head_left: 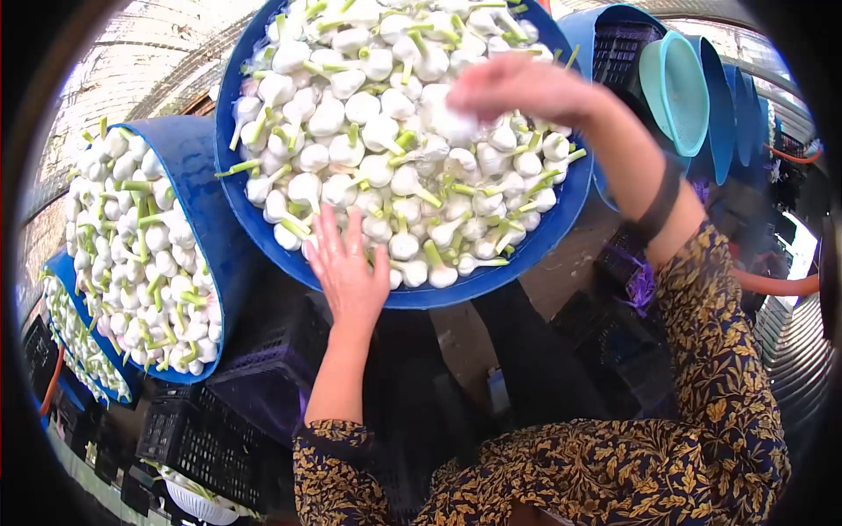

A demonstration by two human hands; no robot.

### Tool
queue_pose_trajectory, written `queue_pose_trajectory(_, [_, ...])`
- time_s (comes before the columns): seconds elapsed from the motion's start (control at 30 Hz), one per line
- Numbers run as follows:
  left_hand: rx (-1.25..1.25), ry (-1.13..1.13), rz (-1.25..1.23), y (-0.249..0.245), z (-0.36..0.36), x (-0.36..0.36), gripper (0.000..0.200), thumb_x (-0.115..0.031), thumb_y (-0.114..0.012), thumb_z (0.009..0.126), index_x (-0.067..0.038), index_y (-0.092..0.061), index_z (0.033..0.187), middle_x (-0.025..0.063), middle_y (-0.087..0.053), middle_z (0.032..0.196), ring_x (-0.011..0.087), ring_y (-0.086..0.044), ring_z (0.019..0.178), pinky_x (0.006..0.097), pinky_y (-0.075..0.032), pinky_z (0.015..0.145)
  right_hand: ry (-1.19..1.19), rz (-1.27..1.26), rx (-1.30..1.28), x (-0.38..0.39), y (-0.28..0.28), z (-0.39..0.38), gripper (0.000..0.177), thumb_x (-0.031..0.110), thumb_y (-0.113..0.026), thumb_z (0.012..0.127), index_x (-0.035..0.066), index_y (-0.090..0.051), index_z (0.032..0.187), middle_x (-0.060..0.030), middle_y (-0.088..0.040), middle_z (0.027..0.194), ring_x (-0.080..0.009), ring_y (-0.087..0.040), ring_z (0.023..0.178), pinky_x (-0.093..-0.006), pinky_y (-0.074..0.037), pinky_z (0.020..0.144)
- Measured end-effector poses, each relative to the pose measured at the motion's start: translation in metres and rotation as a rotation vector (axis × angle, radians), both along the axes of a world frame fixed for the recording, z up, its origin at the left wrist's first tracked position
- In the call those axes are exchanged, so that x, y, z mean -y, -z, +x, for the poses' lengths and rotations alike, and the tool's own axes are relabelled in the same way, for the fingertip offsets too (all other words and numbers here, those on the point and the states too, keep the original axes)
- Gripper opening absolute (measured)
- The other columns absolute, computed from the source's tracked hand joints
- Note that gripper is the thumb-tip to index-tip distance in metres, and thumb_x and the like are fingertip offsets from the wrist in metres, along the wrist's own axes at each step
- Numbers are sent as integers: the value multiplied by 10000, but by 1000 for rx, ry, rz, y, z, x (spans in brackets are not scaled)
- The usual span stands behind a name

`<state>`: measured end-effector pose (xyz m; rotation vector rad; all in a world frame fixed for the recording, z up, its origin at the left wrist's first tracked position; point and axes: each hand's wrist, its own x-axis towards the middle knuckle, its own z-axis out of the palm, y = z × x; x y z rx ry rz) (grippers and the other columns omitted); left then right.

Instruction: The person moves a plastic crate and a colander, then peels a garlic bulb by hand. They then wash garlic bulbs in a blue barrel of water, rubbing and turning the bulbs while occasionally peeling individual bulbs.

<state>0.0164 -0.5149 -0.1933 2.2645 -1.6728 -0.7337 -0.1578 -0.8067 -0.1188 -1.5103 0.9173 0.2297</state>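
Note:
A large round blue tub (386, 298) in front of me is heaped with white garlic bulbs (346, 149), their green stems cut short. My left hand (351, 276) lies on the bulbs at the tub's near left edge, fingers spread. Above the right part of the heap is my right hand (517, 88), smeared by motion with its fingers curled. A blurred white garlic bulb (452, 118) shows at its fingertips and appears held there.
At left, a tilted blue tub (189, 158) full of garlic stands beside another garlic-filled tub (61, 272). Black crates (206, 443) sit below them. A turquoise basin (675, 92) and more blue tubs are at the upper right, near an orange hose (776, 283).

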Motion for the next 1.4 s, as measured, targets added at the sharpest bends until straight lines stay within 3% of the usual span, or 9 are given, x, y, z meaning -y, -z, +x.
queue_pose_trajectory(0.17, [163,-127,-12,18,37,31,784,-355,-685,822,-179,-330,1498,216,-163,1575,436,-141,1448,617,-139,1129,240,-654,-318,83,50,-40,780,646,-432,922,-25,-532,1308,-191,-606,1239,-237,-598,1154,-278,-446,946])
queue_pose_trajectory(0.27, [207,-100,81,34,27,58,822,-495,-645,830,-253,-276,1524,228,-99,1585,449,-82,1454,650,-121,1113,16,-873,-599,15,92,-31,830,745,-462,815,285,-341,1494,-211,-125,1589,-488,-36,1449,-720,-119,1082])
queue_pose_trajectory(0.43, [279,-117,83,92,-1,68,863,-622,-586,825,-311,-215,1540,298,-31,1564,469,-74,1445,656,-153,1100,-34,-1023,-638,-28,158,-16,807,699,-471,829,260,-346,1495,-205,-75,1599,-480,-30,1452,-772,-121,1034])
queue_pose_trajectory(0.7, [-456,-265,310,24,35,83,550,-461,-632,830,-184,-597,1305,249,-397,1447,447,-293,1378,511,-293,1107,-226,-531,-705,14,45,28,459,512,-564,830,116,-727,994,-172,-703,953,-342,-648,988,-463,-524,784])
queue_pose_trajectory(0.73, [-252,-190,112,27,47,89,571,-462,-658,813,-192,-591,1312,243,-365,1468,438,-264,1396,543,-263,1112,-89,-728,-544,23,44,35,447,501,-589,818,101,-716,972,-170,-699,904,-331,-649,952,-415,-541,668])
queue_pose_trajectory(0.83, [286,-136,-123,27,67,151,671,-557,-648,799,-229,-537,1373,231,-237,1538,391,-169,1448,659,-159,1099,-63,-1339,-271,71,96,79,702,667,-568,812,237,-537,1366,-221,-413,1458,-407,-359,1360,-540,-392,1014])
queue_pose_trajectory(0.97, [346,-192,-67,84,65,176,733,-638,-585,810,-265,-469,1429,220,-163,1566,359,-127,1466,715,-103,1074,-225,-1102,-544,57,137,117,810,778,-450,802,377,-310,1492,-225,-210,1565,-452,-186,1437,-600,-264,1111])
queue_pose_trajectory(1.13, [3,64,737,83,69,172,739,-645,-554,819,-262,-450,1443,234,-132,1578,344,-99,1478,698,-86,1095,-516,-687,-573,24,133,93,721,638,-402,899,284,-286,1517,-214,-256,1549,-415,-213,1440,-620,-185,1136])
queue_pose_trajectory(1.4, [72,-5,230,23,-17,69,912,-622,-635,768,-256,-279,1523,272,-100,1573,473,-37,1451,737,-96,1062,-209,-1034,-495,-39,82,-22,917,758,-554,746,286,-336,1501,-242,-164,1568,-509,-143,1425,-719,-182,1056])
